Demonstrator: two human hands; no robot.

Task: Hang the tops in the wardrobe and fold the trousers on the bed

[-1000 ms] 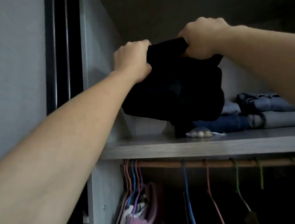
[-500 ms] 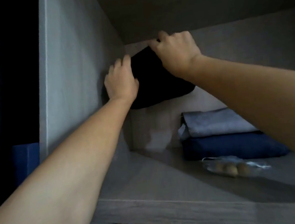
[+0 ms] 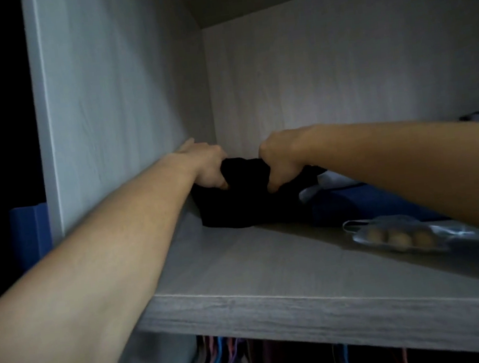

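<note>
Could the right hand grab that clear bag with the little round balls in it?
Probably yes. The right hand is shut on the folded black garment, so it must let go first. The clear plastic bag of small round balls lies uncovered on the grey wooden shelf, just under that forearm.

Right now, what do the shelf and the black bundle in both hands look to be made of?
Shelf: looks like grey wood-grain laminate board, matt, with printed grain lines along its front edge. Black bundle: soft cloth, matt, slumping and creasing where the left hand and right hand grip it; the weave is too dark to tell.
</note>
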